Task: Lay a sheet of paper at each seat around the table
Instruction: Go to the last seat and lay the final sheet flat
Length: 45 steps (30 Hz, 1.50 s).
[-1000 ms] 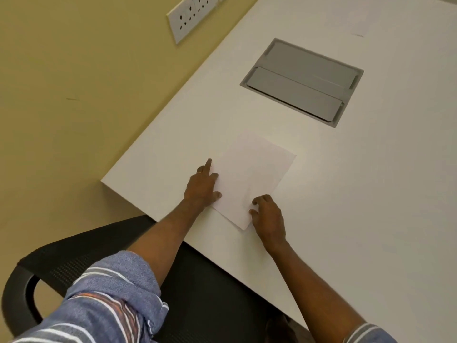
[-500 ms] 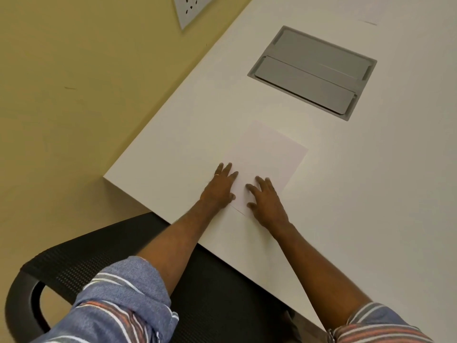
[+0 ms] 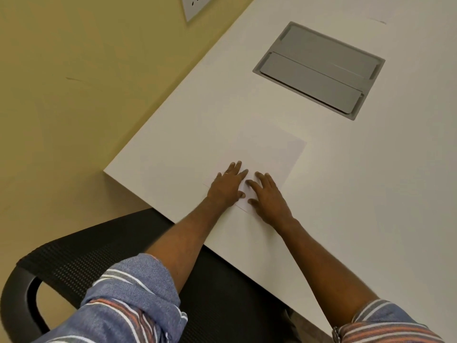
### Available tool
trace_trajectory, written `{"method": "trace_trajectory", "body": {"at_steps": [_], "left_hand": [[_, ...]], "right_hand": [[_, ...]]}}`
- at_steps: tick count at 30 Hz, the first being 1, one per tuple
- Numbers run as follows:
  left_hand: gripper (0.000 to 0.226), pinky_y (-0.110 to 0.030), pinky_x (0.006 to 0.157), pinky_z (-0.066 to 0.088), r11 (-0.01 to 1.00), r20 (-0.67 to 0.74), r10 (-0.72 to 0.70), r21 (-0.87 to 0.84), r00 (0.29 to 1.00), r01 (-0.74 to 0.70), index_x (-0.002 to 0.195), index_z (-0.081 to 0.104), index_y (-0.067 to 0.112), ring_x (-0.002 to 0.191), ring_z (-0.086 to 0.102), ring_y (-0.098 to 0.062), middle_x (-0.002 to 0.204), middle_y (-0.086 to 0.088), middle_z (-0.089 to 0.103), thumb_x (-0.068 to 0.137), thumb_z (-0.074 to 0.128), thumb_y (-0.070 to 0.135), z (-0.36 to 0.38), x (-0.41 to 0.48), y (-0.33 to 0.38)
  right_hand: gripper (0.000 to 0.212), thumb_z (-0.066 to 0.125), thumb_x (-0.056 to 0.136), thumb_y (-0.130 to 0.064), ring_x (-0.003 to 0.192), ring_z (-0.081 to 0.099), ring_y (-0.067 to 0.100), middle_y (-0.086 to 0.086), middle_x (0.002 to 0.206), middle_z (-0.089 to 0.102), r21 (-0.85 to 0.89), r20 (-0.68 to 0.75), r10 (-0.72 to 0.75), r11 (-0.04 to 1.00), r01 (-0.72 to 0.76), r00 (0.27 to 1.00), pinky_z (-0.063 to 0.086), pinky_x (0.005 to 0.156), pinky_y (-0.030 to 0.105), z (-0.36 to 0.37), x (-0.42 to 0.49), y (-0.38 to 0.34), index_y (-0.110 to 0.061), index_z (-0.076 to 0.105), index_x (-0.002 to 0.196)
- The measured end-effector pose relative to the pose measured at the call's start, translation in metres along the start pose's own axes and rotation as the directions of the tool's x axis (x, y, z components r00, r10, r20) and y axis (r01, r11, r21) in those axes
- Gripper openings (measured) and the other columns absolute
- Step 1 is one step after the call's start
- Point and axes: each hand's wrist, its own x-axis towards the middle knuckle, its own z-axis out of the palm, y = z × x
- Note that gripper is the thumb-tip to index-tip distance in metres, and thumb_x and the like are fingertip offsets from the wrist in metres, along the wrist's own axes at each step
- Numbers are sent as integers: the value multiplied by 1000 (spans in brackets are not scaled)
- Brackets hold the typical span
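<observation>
My left hand [image 3: 227, 185] and right hand [image 3: 268, 198] lie palm-down, fingers spread, on the near end of the sheet [image 3: 268, 154], side by side and almost touching. Neither grip closes on anything. The sheet lies flat on the white bench [image 3: 371, 181], near its edge, above the black chair [image 3: 81, 263]. A grey hatch [image 3: 319, 69] sits beyond.

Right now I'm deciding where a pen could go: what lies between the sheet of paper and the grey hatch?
In the head view, only bare white table lies between the sheet of paper and the grey hatch.
</observation>
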Motion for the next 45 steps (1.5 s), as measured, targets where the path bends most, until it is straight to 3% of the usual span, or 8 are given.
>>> {"method": "trace_trajectory", "body": {"at_steps": [36,40,45], "left_hand": [[87,-62,118,13,995,52,-76,-56,996,79,158,14,29,154,-5,-18,167,3,-6,92,69,22,2,6,15],[78,-62,119,15,993,37,-69,-95,997,72,157,21,28,154,-1,-18,167,3,-1,93,67,29,-1,6,13],[63,-55,120,18,996,-58,-68,-55,996,65,156,23,29,153,12,-19,167,3,6,101,46,47,-2,-1,14]], "right_hand": [[67,64,93,-32,151,12,32,11,163,19,-11,52,-30,999,30,998,23,120,44,-4,0,9,-21,33,152],[65,64,93,-32,151,16,30,10,162,22,-63,55,-46,997,50,997,30,117,42,-8,0,6,-19,35,151],[63,65,93,-29,148,25,31,12,158,32,-98,-3,-85,992,84,996,33,117,44,-15,-1,0,-15,39,149]]}}
